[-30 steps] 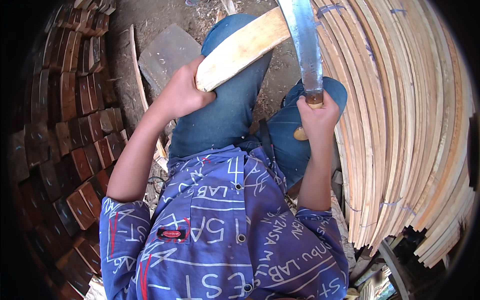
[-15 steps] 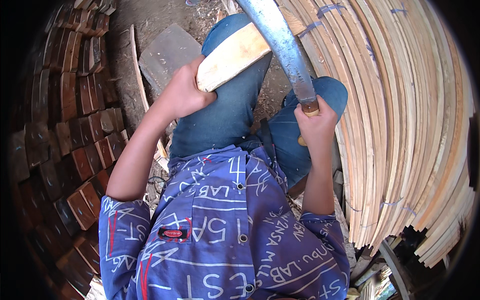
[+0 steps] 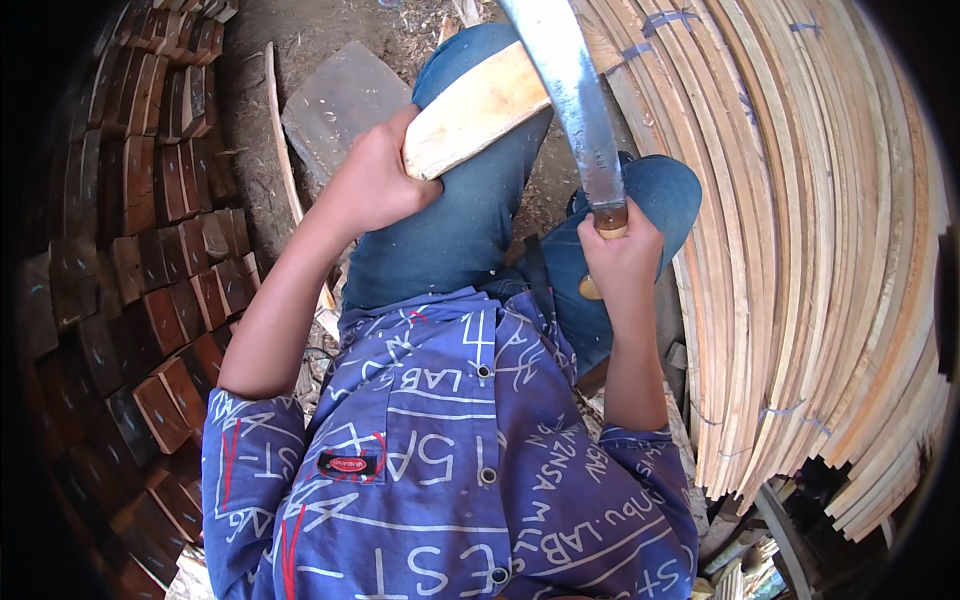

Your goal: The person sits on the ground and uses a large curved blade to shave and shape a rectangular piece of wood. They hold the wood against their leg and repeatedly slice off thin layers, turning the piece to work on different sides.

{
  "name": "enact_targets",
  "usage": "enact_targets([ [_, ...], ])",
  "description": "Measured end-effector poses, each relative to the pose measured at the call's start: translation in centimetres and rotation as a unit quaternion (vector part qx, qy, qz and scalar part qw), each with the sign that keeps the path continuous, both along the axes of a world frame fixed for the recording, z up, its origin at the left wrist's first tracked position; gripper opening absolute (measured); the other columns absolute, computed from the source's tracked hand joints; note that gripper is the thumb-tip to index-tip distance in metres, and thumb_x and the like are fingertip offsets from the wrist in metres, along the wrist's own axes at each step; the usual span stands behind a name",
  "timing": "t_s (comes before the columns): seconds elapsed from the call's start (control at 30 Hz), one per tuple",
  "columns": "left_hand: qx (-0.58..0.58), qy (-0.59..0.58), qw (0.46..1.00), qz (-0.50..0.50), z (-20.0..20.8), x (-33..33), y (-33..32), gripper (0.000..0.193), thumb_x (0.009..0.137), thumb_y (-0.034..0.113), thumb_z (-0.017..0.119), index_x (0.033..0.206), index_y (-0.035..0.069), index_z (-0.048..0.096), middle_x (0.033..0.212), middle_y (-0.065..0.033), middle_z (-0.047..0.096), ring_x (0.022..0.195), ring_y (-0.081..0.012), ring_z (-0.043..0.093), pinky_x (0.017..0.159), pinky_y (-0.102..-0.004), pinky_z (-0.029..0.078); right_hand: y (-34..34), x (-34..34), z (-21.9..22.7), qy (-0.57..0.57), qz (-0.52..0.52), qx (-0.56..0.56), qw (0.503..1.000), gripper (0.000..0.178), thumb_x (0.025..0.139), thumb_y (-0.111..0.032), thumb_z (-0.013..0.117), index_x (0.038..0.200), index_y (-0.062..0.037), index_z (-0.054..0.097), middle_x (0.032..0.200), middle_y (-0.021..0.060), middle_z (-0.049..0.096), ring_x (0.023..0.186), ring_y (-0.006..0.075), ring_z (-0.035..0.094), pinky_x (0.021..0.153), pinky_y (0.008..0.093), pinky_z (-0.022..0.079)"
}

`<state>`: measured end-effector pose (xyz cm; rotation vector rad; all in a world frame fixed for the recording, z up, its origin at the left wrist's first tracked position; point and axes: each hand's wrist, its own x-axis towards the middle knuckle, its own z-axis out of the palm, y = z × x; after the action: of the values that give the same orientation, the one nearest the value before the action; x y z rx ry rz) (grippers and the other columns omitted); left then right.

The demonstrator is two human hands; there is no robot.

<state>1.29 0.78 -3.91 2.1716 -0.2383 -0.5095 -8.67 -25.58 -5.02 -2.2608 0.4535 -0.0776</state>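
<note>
We could reach over the shirt (image 3: 430,420), between our forearms (image 3: 278,300). Farther out, the knife (image 3: 582,105) crosses in front of the pale board (image 3: 478,115) and bars the middle. Stacked wooden strips (image 3: 780,250) wall off our right. On our left, a band of ground (image 3: 242,105), with a thin stick (image 3: 279,130) along it, leaves room before the stacked blocks (image 3: 138,195).

hands (image 3: 385,180): 2 | knife (image 3: 580,110): 1 | held wooden piece (image 3: 475,115): 1 | grey slab (image 3: 345,105): 1 | shirt buttons (image 3: 488,475): 3 | pale strips (image 3: 760,230): many

Wood strips (image 3: 790,290) and stacked blocks (image 3: 160,412) show a workshop.
</note>
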Motion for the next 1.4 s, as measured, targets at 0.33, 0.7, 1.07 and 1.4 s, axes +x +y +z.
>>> enact_targets([
  [0.33, -0.007, 0.006, 1.000, 0.004, -0.4, -0.1, -0.1, 0.041, 0.063, 0.011, 0.066, 0.100, -0.004, 0.058, 0.090, -0.0278, 0.065, 0.092, -0.0427, 0.066, 0.083, -0.0419, 0.051, 0.5, -0.3, -0.4, -0.030, -0.017, 0.014, 0.999, 0.015, 0.076, -0.008, 0.069, 0.079, 0.0029, 0.059, 0.063, 0.0165, 0.063, 0.060, 0.0275, 0.069, 0.055, 0.0351, 0.049],
  [0.7, 0.115, -0.009, 0.993, -0.016, 1.4, -0.1, -0.5, 0.057, 0.064, 0.017, 0.066, 0.115, -0.005, 0.054, 0.092, -0.0323, 0.066, 0.094, -0.0481, 0.063, 0.085, -0.0487, 0.051, 0.3, -1.0, 2.0, -0.089, 0.126, 0.040, 0.987, 0.021, 0.083, -0.010, 0.071, 0.094, -0.0002, 0.056, 0.080, 0.0178, 0.065, 0.070, 0.0383, 0.065, 0.060, 0.0394, 0.050],
  [1.07, 0.275, -0.063, 0.958, -0.057, 3.0, -0.4, -1.6, 0.056, 0.067, 0.023, 0.071, 0.109, -0.006, 0.049, 0.080, -0.0299, 0.066, 0.081, -0.0469, 0.066, 0.075, -0.0523, 0.053, 0.1, 5.0, 3.2, -0.138, 0.169, -0.235, 0.947, 0.033, 0.066, -0.007, 0.074, 0.094, -0.0054, 0.056, 0.078, 0.0123, 0.064, 0.070, 0.0318, 0.066, 0.061, 0.0430, 0.050],
  [1.4, 0.270, -0.102, 0.956, -0.056, 2.3, -0.9, -2.0, 0.058, 0.066, 0.020, 0.068, 0.109, -0.011, 0.044, 0.073, -0.0323, 0.063, 0.073, -0.0483, 0.065, 0.071, -0.0514, 0.053, -1.2, 8.5, 1.2, -0.152, 0.189, -0.316, 0.917, 0.018, 0.072, -0.018, 0.075, 0.074, -0.0077, 0.060, 0.066, 0.0119, 0.065, 0.062, 0.0288, 0.068, 0.057, 0.0397, 0.053],
])
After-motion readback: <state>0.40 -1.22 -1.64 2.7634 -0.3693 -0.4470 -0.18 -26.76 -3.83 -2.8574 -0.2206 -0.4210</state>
